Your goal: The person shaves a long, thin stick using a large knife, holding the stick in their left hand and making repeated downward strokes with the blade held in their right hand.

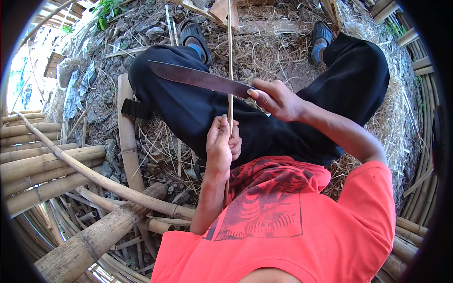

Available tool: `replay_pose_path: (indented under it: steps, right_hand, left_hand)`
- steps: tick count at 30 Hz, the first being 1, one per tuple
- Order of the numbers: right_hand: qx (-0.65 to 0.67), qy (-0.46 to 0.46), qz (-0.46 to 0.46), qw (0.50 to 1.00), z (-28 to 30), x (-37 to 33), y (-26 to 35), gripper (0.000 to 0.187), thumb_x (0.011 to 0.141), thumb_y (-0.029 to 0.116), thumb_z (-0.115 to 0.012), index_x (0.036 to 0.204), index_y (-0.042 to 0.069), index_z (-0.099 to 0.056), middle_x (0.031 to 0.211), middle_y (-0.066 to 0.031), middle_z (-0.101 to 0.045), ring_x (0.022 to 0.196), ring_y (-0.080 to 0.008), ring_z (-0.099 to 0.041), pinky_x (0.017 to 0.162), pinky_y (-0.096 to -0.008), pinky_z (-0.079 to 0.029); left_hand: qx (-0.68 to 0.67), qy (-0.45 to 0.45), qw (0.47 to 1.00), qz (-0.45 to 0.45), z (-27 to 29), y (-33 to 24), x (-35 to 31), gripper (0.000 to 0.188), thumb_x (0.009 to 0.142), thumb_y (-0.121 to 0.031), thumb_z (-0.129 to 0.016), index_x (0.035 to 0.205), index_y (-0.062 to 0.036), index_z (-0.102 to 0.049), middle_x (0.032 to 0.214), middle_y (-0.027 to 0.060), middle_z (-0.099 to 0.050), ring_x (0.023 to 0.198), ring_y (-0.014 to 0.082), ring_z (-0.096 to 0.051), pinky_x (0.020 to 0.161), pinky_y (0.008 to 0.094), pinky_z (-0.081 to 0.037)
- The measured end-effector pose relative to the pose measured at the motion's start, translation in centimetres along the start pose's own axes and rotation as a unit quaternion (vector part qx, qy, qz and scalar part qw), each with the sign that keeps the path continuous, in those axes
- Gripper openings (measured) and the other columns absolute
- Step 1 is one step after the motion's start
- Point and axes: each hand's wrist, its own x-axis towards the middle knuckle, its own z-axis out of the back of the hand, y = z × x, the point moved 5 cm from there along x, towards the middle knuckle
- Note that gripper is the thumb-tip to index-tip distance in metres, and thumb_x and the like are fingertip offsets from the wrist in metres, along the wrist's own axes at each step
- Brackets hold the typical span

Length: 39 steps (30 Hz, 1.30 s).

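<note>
My left hand (pixel 222 141) is closed around a thin bamboo strip (pixel 230 42), which runs up and away from my lap between my knees. My right hand (pixel 278 100) grips a machete (pixel 196 79) near the base of its blade. The long dark blade points left over my left thigh and crosses the strip just above my left hand. Its handle is mostly hidden in my right fist. Fine pale shavings (pixel 257 56) are scattered over the ground between my sandalled feet.
Thick bamboo poles (pixel 89 240) and a curved pole (pixel 108 186) lie at my left. An upright bamboo piece (pixel 126 137) stands by my left knee, next to a dark flat object (pixel 136 109). Bamboo slats (pixel 427 141) line the right side. Rubble (pixel 127 40) covers the far left ground.
</note>
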Motion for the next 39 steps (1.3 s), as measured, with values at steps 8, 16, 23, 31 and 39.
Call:
replay_pose_path:
  steps: [8,16,23,31,39]
  right_hand:
    - [0.028,-0.038,-0.026,0.999,-1.8,-1.0,-0.8,0.042,0.105,0.039,-0.044,0.087,0.001,-0.049,0.06,-0.0092,-0.047,0.053,-0.018,-0.046,0.052,-0.0369,-0.041]
    - [0.047,-0.024,0.008,0.999,-3.1,-1.4,-0.6,0.04,0.104,0.037,-0.048,0.086,0.001,-0.048,0.058,-0.0123,-0.045,0.05,-0.0247,-0.047,0.052,-0.0387,-0.041]
    - [0.046,-0.003,0.004,0.999,-3.4,-1.9,-0.5,0.037,0.103,0.035,-0.049,0.089,0.001,-0.051,0.06,-0.0128,-0.047,0.052,-0.0282,-0.048,0.054,-0.0409,-0.041]
    - [0.326,-0.176,-0.11,0.922,0.7,1.4,-1.1,0.029,0.091,0.031,-0.073,0.092,0.004,-0.061,0.059,0.0051,-0.049,0.046,-0.0033,-0.044,0.041,-0.0225,-0.032]
    - [0.318,-0.302,-0.095,0.894,6.0,2.2,-1.9,0.027,0.091,0.027,-0.073,0.084,0.005,-0.059,0.058,0.0039,-0.05,0.045,-0.0036,-0.044,0.042,-0.0221,-0.036]
  left_hand:
    - [0.0,-0.001,1.0,0.008,0.3,0.3,0.1,0.031,0.108,-0.035,-0.036,0.104,-0.0075,-0.051,0.059,-0.0054,-0.029,0.042,0.0022,-0.022,0.036,0.0204,-0.016]
    - [0.007,-0.019,1.0,0.006,0.4,0.1,0.1,0.032,0.108,-0.035,-0.036,0.105,-0.0066,-0.05,0.059,-0.0055,-0.03,0.042,0.0022,-0.022,0.036,0.0206,-0.016]
    - [0.015,-0.031,0.999,0.013,0.2,0.5,0.2,0.033,0.108,-0.035,-0.035,0.106,-0.0063,-0.05,0.059,-0.0054,-0.03,0.042,0.002,-0.022,0.036,0.0206,-0.016]
    - [0.039,0.038,0.998,0.045,-1.7,1.7,-0.1,0.032,0.107,-0.036,-0.038,0.103,-0.007,-0.049,0.061,-0.0034,-0.035,0.044,0.0021,-0.026,0.037,0.0196,-0.021]
    - [0.136,0.105,0.982,0.076,-2.5,1.6,-0.8,0.037,0.107,-0.04,-0.037,0.097,-0.0075,-0.05,0.062,-0.0041,-0.039,0.045,0.0004,-0.03,0.039,0.0167,-0.027]
